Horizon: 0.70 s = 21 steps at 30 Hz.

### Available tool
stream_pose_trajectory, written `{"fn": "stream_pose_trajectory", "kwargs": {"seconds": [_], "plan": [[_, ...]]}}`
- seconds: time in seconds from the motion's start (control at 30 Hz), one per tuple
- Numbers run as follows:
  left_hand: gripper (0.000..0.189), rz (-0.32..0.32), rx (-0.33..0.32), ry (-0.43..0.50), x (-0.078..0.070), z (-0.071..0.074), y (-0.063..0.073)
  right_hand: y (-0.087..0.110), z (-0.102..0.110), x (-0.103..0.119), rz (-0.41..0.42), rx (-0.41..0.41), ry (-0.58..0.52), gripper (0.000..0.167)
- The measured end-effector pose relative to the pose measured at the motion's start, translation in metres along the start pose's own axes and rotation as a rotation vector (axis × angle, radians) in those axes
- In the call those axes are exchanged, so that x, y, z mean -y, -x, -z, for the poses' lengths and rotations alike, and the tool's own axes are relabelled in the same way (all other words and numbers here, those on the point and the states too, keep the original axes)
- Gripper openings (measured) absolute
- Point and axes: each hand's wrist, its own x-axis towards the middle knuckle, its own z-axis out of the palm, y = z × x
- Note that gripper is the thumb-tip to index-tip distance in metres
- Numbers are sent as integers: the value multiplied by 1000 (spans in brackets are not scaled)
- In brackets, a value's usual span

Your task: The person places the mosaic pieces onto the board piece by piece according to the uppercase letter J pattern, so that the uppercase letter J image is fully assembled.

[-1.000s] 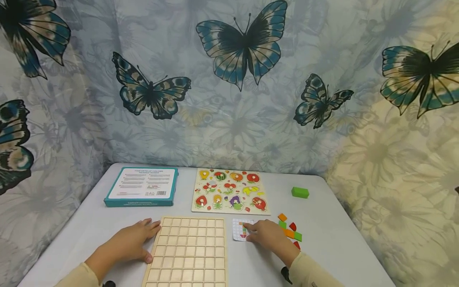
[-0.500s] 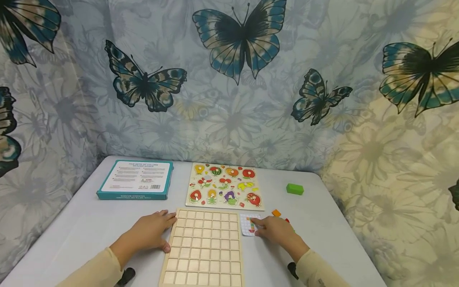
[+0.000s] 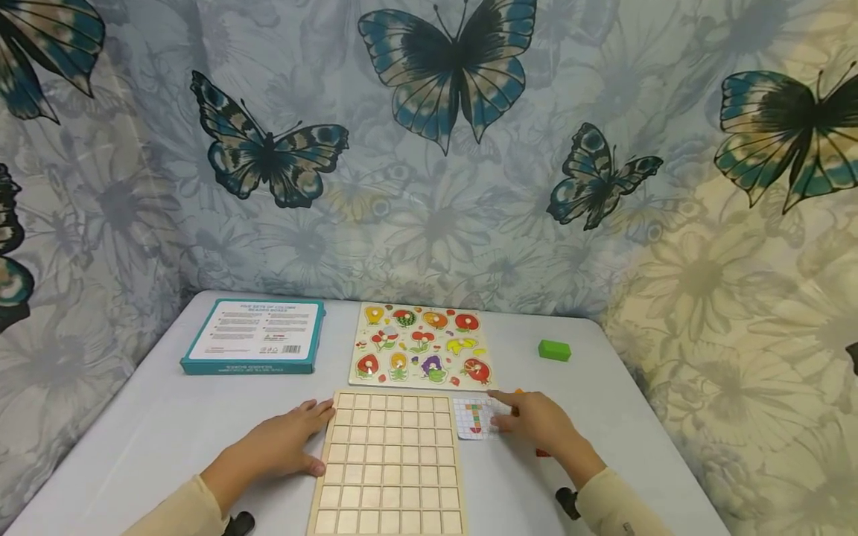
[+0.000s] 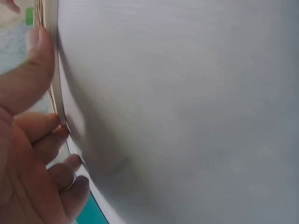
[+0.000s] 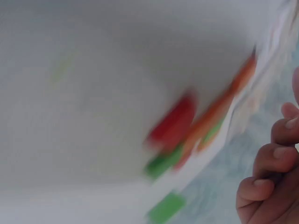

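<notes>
Well, board risk: I judge an uneven push from the left grip [image 3: 278, 445] might skew the pale wooden rectangular grid board [image 3: 392, 454].
Card risk: a drag of the right grip [image 3: 541, 422] could slide the white gridded paper card [image 3: 474, 420].
Loose-piece risk: a low sweep might scatter the small red, orange and green pieces [image 5: 175, 122], blurred to me.
Left grip: relaxed, thumb and fingertips against the board's left edge.
Right grip: index finger extended, thumb at the card's right side; I see nothing held.
Card: between board and right grip.
</notes>
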Motion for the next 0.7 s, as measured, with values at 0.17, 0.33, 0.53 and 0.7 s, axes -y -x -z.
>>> {"fn": "stream_pose_trajectory", "kwargs": {"seconds": [0.17, 0.33, 0.53, 0.7], "plan": [[109, -61, 8, 116, 8, 0, 8, 14, 19, -36, -88, -37, -45, 35], [114, -71, -20, 163, 10, 1, 16, 27, 23, -61, -130, 17, -78, 26], [111, -39, 4, 115, 4, 0, 12, 26, 14, -66, -138, 5, -62, 29], [108, -43, 7, 124, 0, -2, 7, 19, 11, -67, -108, -15, 24, 28]]}}
